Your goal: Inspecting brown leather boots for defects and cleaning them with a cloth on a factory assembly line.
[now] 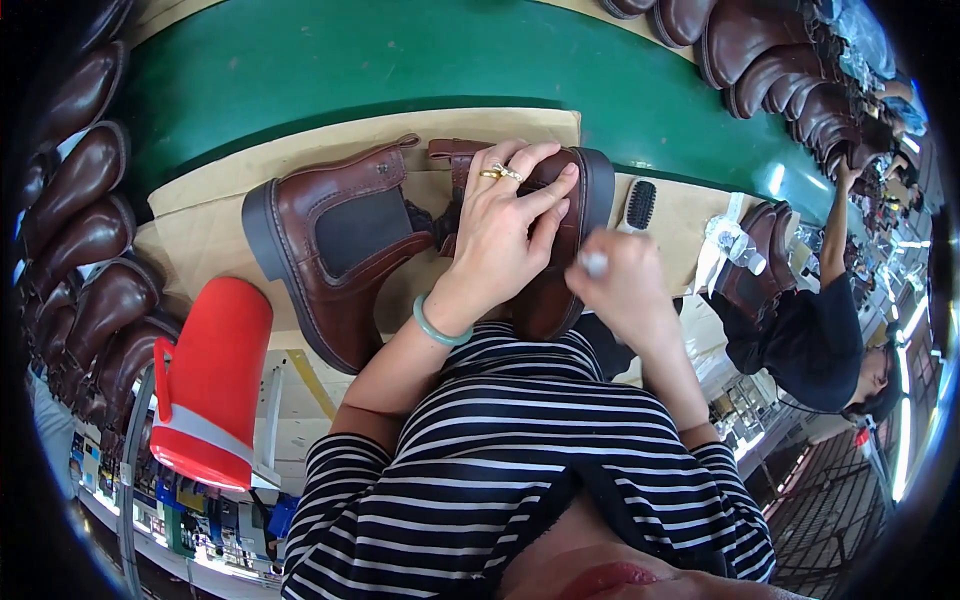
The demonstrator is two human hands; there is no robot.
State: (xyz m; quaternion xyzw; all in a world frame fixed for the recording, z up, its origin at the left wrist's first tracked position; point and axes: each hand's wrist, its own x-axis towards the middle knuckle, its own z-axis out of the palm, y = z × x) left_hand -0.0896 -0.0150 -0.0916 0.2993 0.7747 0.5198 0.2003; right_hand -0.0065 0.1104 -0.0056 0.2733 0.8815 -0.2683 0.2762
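Two brown leather ankle boots lie on their sides on a cardboard sheet. My left hand (505, 225), wearing rings, lies over the right-hand boot (565, 290) and holds it, its fingers bent across the upper. My right hand (628, 290) is closed at that boot's sole edge, with a small whitish thing (593, 264) between its fingers; motion blurs it and its kind is unclear. To the left lies the other boot (345, 225), with dark elastic side panels, apart from both hands. A black-bristled brush (640, 205) lies just beyond my right hand.
Cardboard (190, 245) covers the near edge of the green table (350, 60). A red flask-like container (215, 375) stands at left. Brown boots line racks at left and far right. A clear plastic bottle (738, 246) lies at right, near a person in black (810, 340).
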